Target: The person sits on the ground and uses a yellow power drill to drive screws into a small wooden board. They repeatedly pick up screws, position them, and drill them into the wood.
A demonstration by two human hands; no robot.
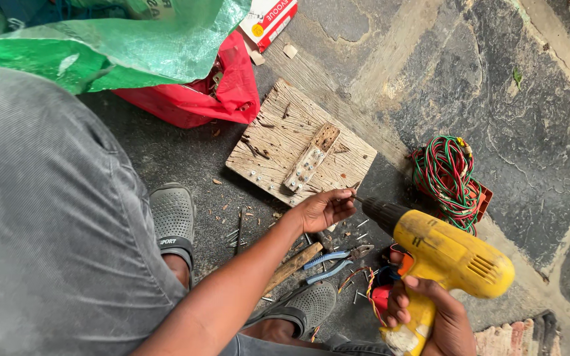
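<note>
My right hand (430,313) grips the handle of a yellow power drill (446,254), its black chuck pointing left and up. My left hand (324,207) is at the drill's tip, fingers pinched around a small screw or bit at the chuck. Just beyond lies a worn wooden board (278,142) with a small metal strip (308,161) screwed onto a wood block on it.
Blue-handled pliers (331,262), a wooden-handled tool (291,267) and loose screws lie on the stone floor between my grey sandals (173,214). A coil of red and green wire (446,175) sits right. A red bag (212,99) and green sack (120,46) lie behind.
</note>
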